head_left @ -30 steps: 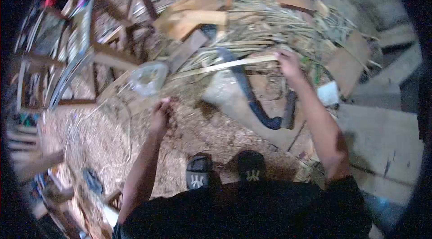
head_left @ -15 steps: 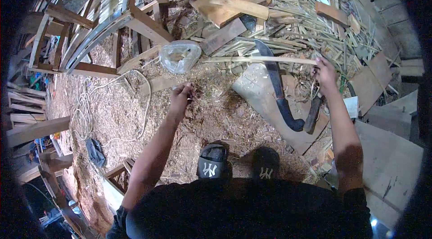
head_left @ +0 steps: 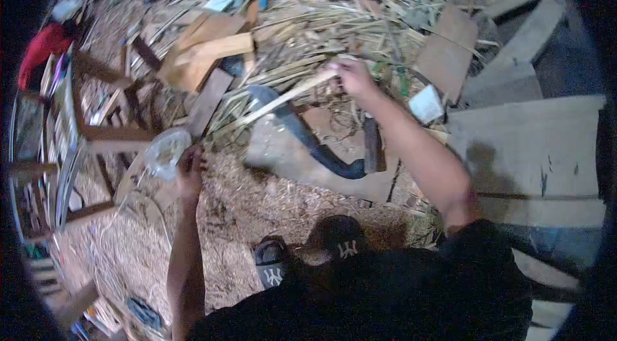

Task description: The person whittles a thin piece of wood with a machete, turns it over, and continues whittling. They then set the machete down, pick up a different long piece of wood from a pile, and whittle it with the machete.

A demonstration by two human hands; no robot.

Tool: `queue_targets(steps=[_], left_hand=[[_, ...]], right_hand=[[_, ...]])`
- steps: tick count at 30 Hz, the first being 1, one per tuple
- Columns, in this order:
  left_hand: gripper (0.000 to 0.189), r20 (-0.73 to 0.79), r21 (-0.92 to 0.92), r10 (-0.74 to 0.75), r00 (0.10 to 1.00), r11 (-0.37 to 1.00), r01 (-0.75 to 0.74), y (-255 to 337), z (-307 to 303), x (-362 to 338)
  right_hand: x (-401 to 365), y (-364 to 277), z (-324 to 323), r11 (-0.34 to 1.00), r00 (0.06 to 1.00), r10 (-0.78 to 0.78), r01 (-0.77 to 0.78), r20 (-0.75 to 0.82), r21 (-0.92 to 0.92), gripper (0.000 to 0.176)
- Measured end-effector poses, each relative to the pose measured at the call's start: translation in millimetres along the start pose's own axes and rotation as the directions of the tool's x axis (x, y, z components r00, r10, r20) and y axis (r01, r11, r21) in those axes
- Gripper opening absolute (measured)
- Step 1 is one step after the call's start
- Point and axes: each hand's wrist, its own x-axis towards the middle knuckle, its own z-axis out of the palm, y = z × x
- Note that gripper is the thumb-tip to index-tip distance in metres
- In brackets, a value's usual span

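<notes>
My right hand (head_left: 355,79) is closed round one end of a thin pale wooden strip (head_left: 283,100). The strip slants down to the left, crossing in front of the blade of a machete (head_left: 292,125). That machete, with its dark curved handle, lies on a flat board (head_left: 276,148). By its handle is a short dark piece of wood (head_left: 372,145). Close to the far end of the strip, my left hand (head_left: 190,170) has its fingers loosely bent and apart, with nothing visible in them. Just beside it sits a clear plastic bag (head_left: 168,153).
Wood offcuts and thin strips (head_left: 308,39) are heaped ahead. A wooden frame (head_left: 112,138) stands on the left, near a coiled cord (head_left: 106,270). Sawdust and shavings (head_left: 238,212) cover the floor round my slippers (head_left: 270,262). Large flat panels (head_left: 527,148) lie at the right.
The view has swung to the right. The strip in my right hand has gone from nearly level to slanting down leftward. My left hand is now beside the plastic bag.
</notes>
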Motion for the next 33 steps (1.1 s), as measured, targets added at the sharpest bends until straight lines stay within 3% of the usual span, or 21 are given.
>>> queue_targets(steps=[4, 7, 8, 9, 11, 14, 15, 17, 19, 20, 23, 26, 28, 33], left_hand=[[0.026, 0.019, 0.018, -0.021, 1.000, 1.000, 0.021, -3, 0, 1], [0.025, 0.000, 0.152, -0.057, 0.998, 0.987, 0.057, -27, -12, 4], [0.025, 0.004, 0.094, -0.054, 0.999, 0.994, 0.054, -25, -12, 0], [0.024, 0.016, 0.034, -0.051, 0.999, 0.998, 0.050, -19, -7, -1], [0.021, 0.039, -0.036, -0.125, 0.991, 0.991, 0.126, 13, 14, -8], [0.021, 0.023, 0.047, -0.108, 0.994, 0.993, 0.107, 13, 14, -11], [0.023, 0.031, 0.099, -0.105, 0.994, 0.990, 0.102, 16, 15, -12], [0.027, 0.046, 0.202, -0.101, 0.994, 0.975, 0.090, 23, 18, -15], [0.030, 0.082, 0.244, -0.132, 0.988, 0.964, 0.108, 33, 22, -19], [0.031, 0.078, 0.252, -0.105, 0.991, 0.964, 0.082, 38, 26, -21], [0.032, 0.110, 0.305, -0.092, 0.990, 0.951, 0.055, 55, 33, -22], [0.032, 0.102, 0.332, -0.046, 0.994, 0.943, 0.009, 56, 28, -19], [0.033, 0.236, 0.393, -0.019, 0.972, 0.916, -0.077, 59, 20, -19], [0.032, 0.295, 0.377, -0.003, 0.956, 0.919, -0.113, 39, 10, -13]], right_hand=[[-5, -25, 18, 0.986, 0.999, 0.032, -0.034, 0.012, 0.164, 0.017], [3, -15, 18, 0.998, 0.998, 0.005, 0.000, 0.068, -0.068, 0.026], [8, -2, 20, 0.946, 0.982, -0.180, 0.189, 0.057, -0.262, 0.031], [5, 1, 23, 0.967, 0.997, -0.072, 0.073, 0.013, -0.242, 0.037], [-14, -16, 24, 0.916, 0.988, -0.107, 0.055, -0.111, -0.397, 0.046], [-8, 11, 31, 0.894, 0.944, -0.265, 0.164, -0.198, -0.418, 0.050], [4, 35, 43, 0.927, 0.935, -0.249, 0.155, -0.253, -0.341, 0.047], [-17, 3, 39, 0.942, 0.960, -0.151, 0.068, -0.235, -0.330, 0.046], [-22, 0, 50, 0.935, 0.904, -0.253, 0.137, -0.345, -0.327, 0.044], [-27, -6, 49, 0.972, 0.931, -0.183, 0.125, -0.314, -0.197, 0.043], [-55, -35, 43, 0.990, 0.937, -0.139, 0.125, -0.319, -0.063, 0.040], [-59, -26, 48, 0.967, 0.902, -0.255, 0.236, -0.348, -0.096, 0.035], [-69, -26, 49, 0.945, 0.858, -0.328, 0.290, -0.396, -0.152, 0.031], [-91, -35, 31, 0.949, 0.831, -0.310, 0.303, -0.462, -0.090, 0.021]])
